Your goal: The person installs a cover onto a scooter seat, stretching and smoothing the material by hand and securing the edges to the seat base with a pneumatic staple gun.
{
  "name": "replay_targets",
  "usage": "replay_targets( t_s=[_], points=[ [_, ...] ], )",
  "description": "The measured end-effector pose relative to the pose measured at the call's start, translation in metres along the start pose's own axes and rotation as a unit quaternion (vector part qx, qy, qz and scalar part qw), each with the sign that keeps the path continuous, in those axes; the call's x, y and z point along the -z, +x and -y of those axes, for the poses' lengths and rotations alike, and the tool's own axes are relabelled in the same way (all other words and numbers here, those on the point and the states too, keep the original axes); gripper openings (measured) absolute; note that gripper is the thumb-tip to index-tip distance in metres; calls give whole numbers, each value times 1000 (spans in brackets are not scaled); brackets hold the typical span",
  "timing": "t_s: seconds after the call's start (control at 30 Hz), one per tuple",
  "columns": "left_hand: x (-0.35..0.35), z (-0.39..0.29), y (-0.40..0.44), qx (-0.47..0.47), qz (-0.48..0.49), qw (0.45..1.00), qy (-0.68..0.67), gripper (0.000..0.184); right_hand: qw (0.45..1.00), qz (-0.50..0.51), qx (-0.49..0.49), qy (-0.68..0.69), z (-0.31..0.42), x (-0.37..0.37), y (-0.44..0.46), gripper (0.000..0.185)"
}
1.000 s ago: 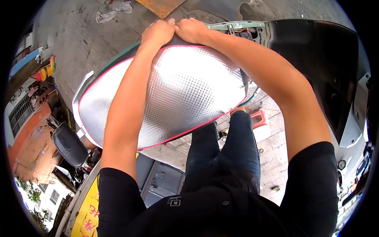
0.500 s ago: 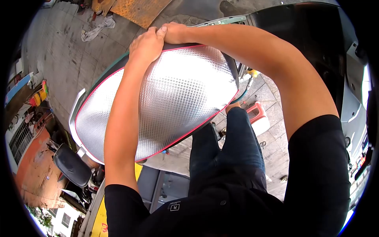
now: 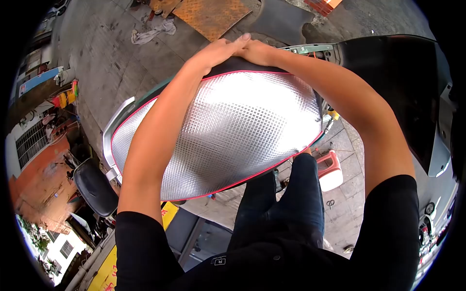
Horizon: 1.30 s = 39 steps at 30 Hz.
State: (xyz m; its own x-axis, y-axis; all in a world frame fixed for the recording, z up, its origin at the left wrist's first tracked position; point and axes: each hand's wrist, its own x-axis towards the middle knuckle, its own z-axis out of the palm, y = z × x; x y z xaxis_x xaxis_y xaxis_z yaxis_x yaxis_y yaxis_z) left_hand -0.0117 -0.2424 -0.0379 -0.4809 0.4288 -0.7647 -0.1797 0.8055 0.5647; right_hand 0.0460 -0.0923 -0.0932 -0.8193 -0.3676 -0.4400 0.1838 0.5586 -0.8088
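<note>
A silver, grid-textured scooter seat cover (image 3: 242,126) with red piping lies over a long seat in front of me. Its black side band (image 3: 242,64) shows along the far edge. My left hand (image 3: 216,52) reaches across the cover to that edge, fingers curled down over the far side. Beside it, my right hand (image 3: 257,52) grips the same edge from the right. The two hands meet with thumbs touching or overlapping. Most fingertips are hidden behind the edge.
A grey grab rail (image 3: 114,121) curves round the seat's left end, near a black padded backrest (image 3: 96,188). At right rises a large black panel (image 3: 388,82). A pink and white container (image 3: 330,172) stands on the paving; a rag (image 3: 153,31) and rusty plate (image 3: 211,17) lie beyond.
The view has shifted, so the seat appears farther right and lower. Both hands have slid slightly rightward along the far edge, and my left hand's fingers now reach farther over it.
</note>
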Motion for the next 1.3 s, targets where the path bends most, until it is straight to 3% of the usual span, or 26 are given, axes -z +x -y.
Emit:
replay_targets(
  t_s=[0.17, 0.3, 0.4, 0.5, 0.6, 0.63, 0.67, 0.7, 0.8, 0.9, 0.93, 0.97, 1.0, 1.03, 1.1, 1.2, 1.3],
  points=[
    [-2, -11, -13, -17, -46, 999, 3, 116, 1000, 4, 16, -3, 17, 1, -13, 74],
    [-3, -3, 0, 0, -23, 1000, -8, 107, 998, 26, 17, -54, 27, -5, -11, 73],
    [-2, -9, -7, -41, -7, 998, -52, 95, 992, -36, -61, -108, 31, -11, -4, 66],
    [8, -14, -13, -28, -21, 998, 56, 94, 998, -47, -16, -47, 33, -8, -8, 60],
    [31, 10, -60, -117, -188, 962, 158, 81, 995, -39, -63, -69, 31, -5, -5, 62],
    [50, 4, -113, -109, -185, 959, 187, 73, 994, -36, -85, -56, 34, -5, -6, 63],
    [65, 25, -153, -151, -309, 886, 310, 66, 993, -34, -107, -42, 37, -2, -8, 65],
    [84, 44, -199, -151, -370, 865, 303, 61, 992, -37, -110, -48, 36, -1, -8, 65],
    [90, 128, -338, 10, -545, 826, 147, 52, 994, -55, -90, -35, 21, -9, 2, 65],
    [23, 218, -426, 117, -590, 798, -22, 40, 994, -56, -85, -36, 30, -6, -4, 65],
    [-13, 278, -445, 145, -575, 800, -88, 41, 994, -46, -94, -31, 36, -4, -7, 64],
    [-60, 253, -433, 147, -614, 732, -256, 47, 994, -44, -91, -40, 37, -3, -8, 64],
    [-93, 256, -430, 156, -566, 675, -447, 57, 993, -47, -96, -40, 35, -3, -8, 64],
    [-120, 264, -416, 84, -551, 619, -554, 64, 993, -51, -99, -39, 35, -3, -7, 63],
    [-128, 233, -389, 76, -613, 617, -487, 69, 992, -62, -96, -53, 37, -2, -7, 61],
    [-114, 230, -391, 76, -605, 533, -586, 75, 995, -57, -83, -14, 28, -3, -4, 60],
    [-108, 239, -382, -1, -626, 520, -581, 68, 995, -60, -80, 13, 37, 1, -14, 60]
  ],
)
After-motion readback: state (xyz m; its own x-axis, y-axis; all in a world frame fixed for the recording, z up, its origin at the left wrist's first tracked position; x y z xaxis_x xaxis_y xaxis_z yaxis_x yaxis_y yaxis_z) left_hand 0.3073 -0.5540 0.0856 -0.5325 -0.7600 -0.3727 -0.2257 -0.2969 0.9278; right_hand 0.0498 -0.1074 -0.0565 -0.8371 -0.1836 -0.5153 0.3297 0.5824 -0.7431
